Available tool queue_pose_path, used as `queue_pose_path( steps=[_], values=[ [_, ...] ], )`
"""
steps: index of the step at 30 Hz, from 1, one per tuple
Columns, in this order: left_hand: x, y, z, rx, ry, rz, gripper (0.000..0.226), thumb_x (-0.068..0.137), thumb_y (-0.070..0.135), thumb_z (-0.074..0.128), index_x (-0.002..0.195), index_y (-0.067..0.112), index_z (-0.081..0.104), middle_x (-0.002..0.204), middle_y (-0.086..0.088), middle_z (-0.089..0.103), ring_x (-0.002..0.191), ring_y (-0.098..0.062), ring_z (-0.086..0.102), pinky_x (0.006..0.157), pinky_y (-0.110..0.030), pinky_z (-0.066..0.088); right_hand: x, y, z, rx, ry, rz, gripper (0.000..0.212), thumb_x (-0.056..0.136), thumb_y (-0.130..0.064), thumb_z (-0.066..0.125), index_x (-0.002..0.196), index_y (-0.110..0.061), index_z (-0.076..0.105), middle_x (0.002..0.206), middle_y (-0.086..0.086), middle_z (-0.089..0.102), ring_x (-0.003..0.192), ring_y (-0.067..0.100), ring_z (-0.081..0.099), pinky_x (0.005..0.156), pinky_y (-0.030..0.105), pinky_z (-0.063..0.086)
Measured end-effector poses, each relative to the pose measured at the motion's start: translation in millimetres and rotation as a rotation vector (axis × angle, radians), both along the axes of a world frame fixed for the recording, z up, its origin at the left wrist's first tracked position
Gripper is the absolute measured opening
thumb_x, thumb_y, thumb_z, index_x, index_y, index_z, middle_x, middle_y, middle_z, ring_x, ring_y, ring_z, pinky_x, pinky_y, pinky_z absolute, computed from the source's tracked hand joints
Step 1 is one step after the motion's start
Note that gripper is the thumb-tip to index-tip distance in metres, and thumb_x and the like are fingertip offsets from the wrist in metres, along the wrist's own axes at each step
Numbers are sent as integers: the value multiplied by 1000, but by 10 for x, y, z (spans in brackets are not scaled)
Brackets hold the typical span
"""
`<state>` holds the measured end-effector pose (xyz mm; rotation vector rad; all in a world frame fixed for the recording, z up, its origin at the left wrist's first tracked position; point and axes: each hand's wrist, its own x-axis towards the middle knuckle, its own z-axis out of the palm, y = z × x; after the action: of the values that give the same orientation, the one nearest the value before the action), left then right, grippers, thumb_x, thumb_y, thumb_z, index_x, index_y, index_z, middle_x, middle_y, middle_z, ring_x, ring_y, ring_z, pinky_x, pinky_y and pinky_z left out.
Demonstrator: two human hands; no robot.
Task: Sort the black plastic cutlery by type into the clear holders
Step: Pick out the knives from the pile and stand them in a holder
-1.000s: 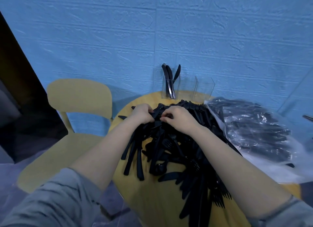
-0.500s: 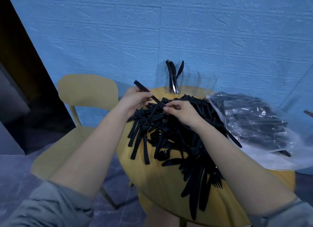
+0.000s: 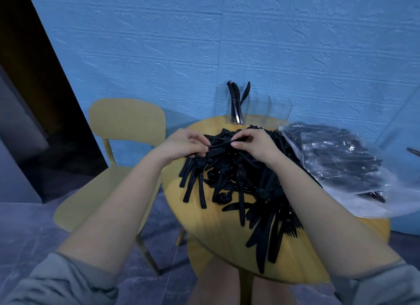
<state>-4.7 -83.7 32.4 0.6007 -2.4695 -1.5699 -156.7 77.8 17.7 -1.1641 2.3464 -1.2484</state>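
Round yellow table [image 3: 218,241]: both hands [image 3: 186,144] [image 3: 252,144] pinch cutlery [image 3: 219,145] atop the pile [image 3: 238,184].

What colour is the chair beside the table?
Pale yellow; the chair shows clearly in the head view.

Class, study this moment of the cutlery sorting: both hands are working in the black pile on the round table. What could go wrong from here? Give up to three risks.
1. The left hand and right hand pinch pieces from a tangled pile; lifting may drag neighbours along.
2. Pieces near the table edge could slide off.
3. The light clear holders stand by the far rim; a careless drop-in might tip one.
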Motion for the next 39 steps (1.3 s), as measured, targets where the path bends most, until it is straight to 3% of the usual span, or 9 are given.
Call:
queue_pose_path(
  steps=[5, 7, 10, 13, 15, 21, 27, 32, 39],
  values=[
    [-12, 162, -22, -330, -15, -42, 14, 89, 18, 64, 102, 19, 69, 76, 6, 67, 57, 2, 62, 64, -24, 53, 97, -15, 70, 39, 103, 29, 12, 84, -18, 71, 96, -21, 71, 94, -6, 66, 79, 6, 57, 75, 14, 42],
    [35, 151, -80, -269, -18, 17, 12, 92, 13, 61, 102, 14, 67, 81, 4, 65, 60, -2, 63, 51, -24, 55, 153, -42, 70, 19, 147, -8, 30, 83, -20, 72, 113, -21, 66, 101, -5, 61, 74, 2, 51, 65, 4, 36],
    [197, 96, -168, -22, 16, 167, 13, 93, 7, 58, 105, 7, 60, 85, 0, 62, 58, -5, 64, 45, -25, 54, 250, -56, 62, -34, 120, -76, 37, 84, -20, 72, 119, -17, 61, 102, -3, 59, 79, 8, 52, 70, 14, 40],
    [364, 70, -235, 165, 62, 257, 18, 95, 2, 53, 113, 5, 55, 86, -2, 57, 65, -11, 64, 46, -27, 56, 365, -60, 26, 146, 188, -46, 15, 87, -17, 67, 102, -15, 66, 89, -3, 64, 82, 11, 58, 78, 24, 49],
    [445, 63, -284, 229, 86, 299, 21, 96, 0, 48, 115, 7, 54, 85, -2, 55, 71, -14, 62, 46, -26, 56, 470, -87, -18, 295, 261, 2, 10, 89, -16, 64, 98, -16, 69, 95, -1, 67, 87, 13, 60, 80, 26, 50],
    [564, 32, -445, 301, 71, 425, 19, 96, 1, 47, 113, 10, 50, 87, -4, 53, 71, -14, 62, 49, -33, 57, 924, -385, -202, 436, 377, 40, 24, 92, -35, 59, 99, -14, 69, 97, 7, 68, 89, 23, 63, 74, 34, 53],
    [598, 64, -538, 335, 76, 444, 19, 95, 1, 47, 111, 11, 48, 87, -5, 54, 71, -15, 62, 54, -34, 57, 1187, -657, -340, 604, 645, 6, 44, 93, -48, 50, 109, -8, 60, 111, 10, 62, 102, 29, 60, 76, 34, 41],
    [598, 70, -575, 335, 76, 423, 18, 95, 1, 48, 109, 12, 49, 87, -7, 56, 73, -15, 63, 56, -35, 57, 1160, -676, -317, 768, 605, -37, 22, 95, -22, 48, 111, -11, 59, 113, 7, 62, 102, 27, 60, 73, 32, 38],
    [550, 121, -595, 341, 76, 404, 15, 95, 1, 50, 105, 12, 51, 90, -8, 55, 74, -17, 64, 52, -35, 58, 1057, -476, -249, 819, 481, -33, 20, 93, -23, 51, 109, -11, 55, 113, 8, 58, 103, 28, 58, 70, 32, 42]
  ],
)
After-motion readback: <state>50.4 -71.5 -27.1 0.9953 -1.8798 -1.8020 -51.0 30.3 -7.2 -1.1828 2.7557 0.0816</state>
